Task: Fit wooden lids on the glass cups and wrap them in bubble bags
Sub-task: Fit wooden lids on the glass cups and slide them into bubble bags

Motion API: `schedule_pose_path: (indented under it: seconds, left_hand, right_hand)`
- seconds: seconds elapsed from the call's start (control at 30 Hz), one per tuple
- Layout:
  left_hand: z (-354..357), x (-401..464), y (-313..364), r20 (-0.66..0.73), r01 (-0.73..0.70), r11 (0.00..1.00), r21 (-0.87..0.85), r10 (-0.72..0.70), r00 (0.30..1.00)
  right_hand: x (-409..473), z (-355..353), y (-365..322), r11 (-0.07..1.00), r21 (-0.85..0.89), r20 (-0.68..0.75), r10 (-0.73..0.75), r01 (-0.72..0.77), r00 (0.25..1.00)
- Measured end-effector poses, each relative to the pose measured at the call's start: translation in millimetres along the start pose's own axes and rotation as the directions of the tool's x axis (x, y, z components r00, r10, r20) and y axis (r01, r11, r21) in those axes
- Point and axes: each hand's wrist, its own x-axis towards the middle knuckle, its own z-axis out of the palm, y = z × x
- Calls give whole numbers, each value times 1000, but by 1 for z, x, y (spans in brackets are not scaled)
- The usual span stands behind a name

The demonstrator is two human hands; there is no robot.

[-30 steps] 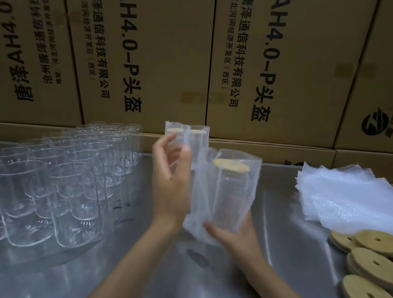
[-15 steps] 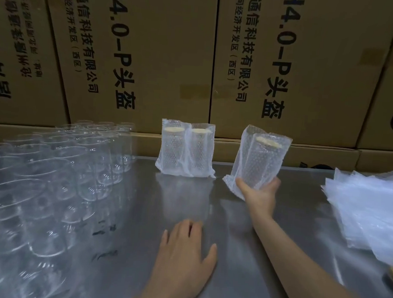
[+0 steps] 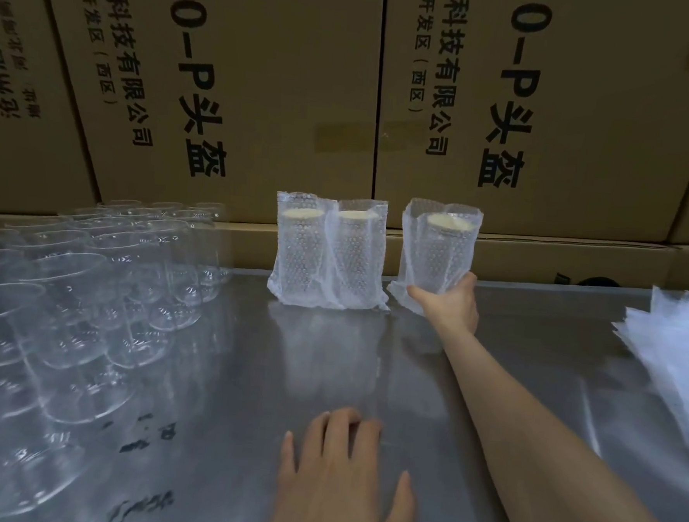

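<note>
Head view: right hand (image 3: 449, 303) grips the bottom of a clear bubble-bagged glass cup with a wooden lid (image 3: 440, 248), standing tall at 12 o'clock from its fingers, just right of two wrapped cups (image 3: 329, 252). Left hand (image 3: 341, 478) lies flat, fingers spread, on the grey metal counter (image 3: 531, 353).

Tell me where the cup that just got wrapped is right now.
The newly wrapped cup stands upright at the far edge of the metal table, right of the two wrapped cups, against the cardboard boxes; the right hand grips its base.

Packing storeroom: stacked cardboard cartons (image 3: 264, 94) behind a steel table (image 3: 227, 374).
</note>
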Motion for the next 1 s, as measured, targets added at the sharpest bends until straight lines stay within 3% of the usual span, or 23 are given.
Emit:
schedule_pose_path:
  seconds: [0.23, 0.6, 0.83, 1.0]
  left_hand:
    - [-1, 4, 3, -10, -1, 1000, 5, 1, 1000]
    - [0, 5, 4, -13, 33, 999, 30, -33, 999]
    - [-4, 2, 2, 43, 22, 1000, -15, -21, 999]
    - [-8, 2, -1, 182, 70, 998, 11, -70, 981]
  right_hand:
    - [7, 14, -4, 997, -48, 159, -50, 58, 986]
    - [6, 27, -9, 998, 12, 304, -68, 67, 950]
    - [0, 21, -6, 979, 196, 281, -105, 50, 954]
    - [-20, 6, -4, 983, 174, 251, -98, 55, 963]
